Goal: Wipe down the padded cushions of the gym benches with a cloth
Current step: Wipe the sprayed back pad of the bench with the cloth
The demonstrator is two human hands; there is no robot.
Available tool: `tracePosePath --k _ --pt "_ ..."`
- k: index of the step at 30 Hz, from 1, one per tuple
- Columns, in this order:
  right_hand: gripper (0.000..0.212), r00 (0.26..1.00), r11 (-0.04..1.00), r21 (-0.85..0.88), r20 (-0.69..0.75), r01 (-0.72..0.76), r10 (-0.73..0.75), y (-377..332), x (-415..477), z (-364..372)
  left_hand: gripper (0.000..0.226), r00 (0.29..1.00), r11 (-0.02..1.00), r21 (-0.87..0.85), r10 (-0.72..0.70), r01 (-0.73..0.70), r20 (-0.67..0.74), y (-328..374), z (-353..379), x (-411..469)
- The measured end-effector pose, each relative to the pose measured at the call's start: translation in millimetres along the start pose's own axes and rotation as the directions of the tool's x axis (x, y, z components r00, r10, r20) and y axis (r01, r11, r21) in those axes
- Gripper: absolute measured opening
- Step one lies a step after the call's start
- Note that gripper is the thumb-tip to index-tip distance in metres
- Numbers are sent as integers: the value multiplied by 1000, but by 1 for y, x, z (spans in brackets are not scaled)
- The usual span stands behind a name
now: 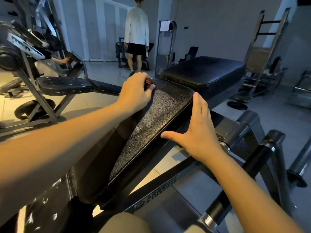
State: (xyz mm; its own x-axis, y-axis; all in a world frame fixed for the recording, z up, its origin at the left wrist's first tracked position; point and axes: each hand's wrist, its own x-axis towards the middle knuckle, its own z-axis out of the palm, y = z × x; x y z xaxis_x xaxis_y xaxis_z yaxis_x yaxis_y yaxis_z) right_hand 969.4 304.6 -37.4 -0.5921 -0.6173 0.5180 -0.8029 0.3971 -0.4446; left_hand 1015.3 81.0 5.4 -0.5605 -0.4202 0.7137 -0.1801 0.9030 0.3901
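Centrally, the left hand (136,92) curls its fingers around a small reddish cloth (148,83), holding it on the far end of the long cushion (151,132). The right hand (199,132) lies spread, straight fingers along that pad's right edge. A second cushion (203,71) sits just beyond, at upper right of the frame.

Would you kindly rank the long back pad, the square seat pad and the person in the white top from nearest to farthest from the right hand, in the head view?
1. Long back pad: touched by the right hand at its right edge.
2. Square seat pad: just beyond, ahead.
3. Person in the white top: far back, left of centre.
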Motion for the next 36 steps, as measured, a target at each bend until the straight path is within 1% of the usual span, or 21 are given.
tracePosePath --k 3,5,7,9,10,11,13,15,17,19,22,23,24,26,28,29,31,33,34,35,36 --pt "142 1000 1000 -3 -14 -1 1 0 0 0 19 933 924 -170 355 -343 50 33 -13 -36" --pt "140 1000 1000 -1 -14 -5 5 0 1 0 20 872 869 -203 477 -450 109 33 -18 -41" --pt "140 1000 1000 7 -9 2 -2 0 0 0 22 923 924 -114 376 -366 83 17 -12 -20" --pt "141 1000 1000 9 -4 2 -2 0 0 0 25 992 993 -11 115 -115 49 0 -5 6" --pt "141 1000 1000 6 -2 -1 1 0 0 0 25 1000 1000 20 9 -9 28 -3 -2 12" --pt "141 1000 1000 1 0 -3 3 0 0 -1 25 1000 1000 22 -21 21 17 0 2 12" --pt "141 1000 1000 -5 0 -1 1 0 0 -1 22 995 994 -57 95 -93 22 20 2 -2" --pt "141 1000 1000 -4 -6 -2 2 0 0 -1 18 945 934 -173 325 -314 38 41 -4 -23" --pt "141 1000 1000 -1 -13 -2 2 1 1 -1 18 896 888 -187 438 -419 70 41 -7 -26" --pt "141 1000 1000 11 -8 3 -3 1 0 -1 21 944 943 -83 327 -323 43 22 -3 -7" --pt "141 1000 1000 10 -2 13 -13 0 -1 0 23 999 998 43 -45 44 17 -13 1 22" --pt "141 1000 1000 6 -2 15 -15 0 -1 0 23 996 995 48 -86 86 13 -13 2 23" --pt "141 1000 1000 -1 -2 15 -15 0 -1 0 23 998 998 38 -59 58 13 -7 2 19" --pt "141 1000 1000 -12 -10 14 -14 1 0 0 21 992 990 -65 128 -126 15 17 0 -1" --pt "140 1000 1000 -9 -18 9 -9 1 0 1 19 930 918 -186 365 -351 47 36 -6 -24" --pt "141 1000 1000 -5 -20 8 -8 2 1 1 19 902 891 -204 426 -405 70 38 -7 -27" --pt "141 1000 1000 6 -17 5 -5 1 0 1 22 929 926 -131 364 -355 59 25 -3 -10" --pt "141 1000 1000 16 -10 3 -3 1 0 1 24 995 995 -34 96 -94 41 4 -1 19" --pt "141 1000 1000 19 -7 3 -2 0 -1 1 25 999 1000 -7 -21 22 36 -2 -1 26" --pt "141 1000 1000 18 -6 2 -2 0 -1 1 25 998 999 -3 -54 54 37 0 0 28" --pt "142 1000 1000 15 -7 1 -1 0 -1 0 24 999 1000 -16 -9 10 44 9 1 24"
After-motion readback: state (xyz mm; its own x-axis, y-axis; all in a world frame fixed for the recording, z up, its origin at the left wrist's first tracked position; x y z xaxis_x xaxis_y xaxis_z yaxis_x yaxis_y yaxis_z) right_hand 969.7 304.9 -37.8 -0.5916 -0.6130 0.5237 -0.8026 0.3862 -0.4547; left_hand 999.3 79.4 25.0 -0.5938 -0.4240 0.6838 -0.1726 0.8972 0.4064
